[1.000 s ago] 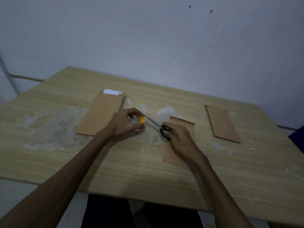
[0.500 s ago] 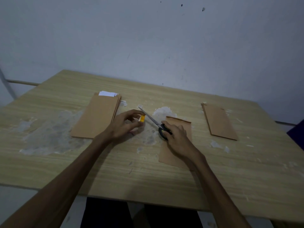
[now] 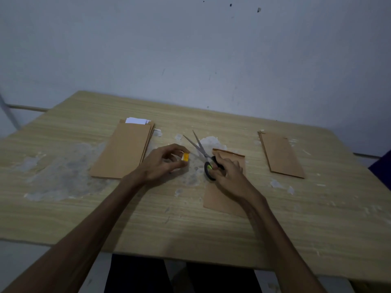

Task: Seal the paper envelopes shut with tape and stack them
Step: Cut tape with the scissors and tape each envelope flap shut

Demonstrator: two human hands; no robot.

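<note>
The left hand [image 3: 163, 163] is curled round a small roll of tape [image 3: 185, 156] with a yellow middle, pinching it between thumb and fingers just above the bench [image 3: 317, 218]. The right hand [image 3: 229, 174] grips the black handles of the scissors [image 3: 203, 154], and the two blades stand apart, pointing toward 11 o'clock. The blades are just beside the tape, at its 3 o'clock side.

Under the right hand lies one brown envelope [image 3: 224, 199], flat on the bench. At 10 o'clock from the hands sits a pile of envelopes [image 3: 123, 151] with white paper [image 3: 137, 120] sticking out of the far end. At 2 o'clock, well apart, lies another small stack of envelopes [image 3: 281, 158]. Pale scuffed patches [image 3: 63, 174] mark the wood.
</note>
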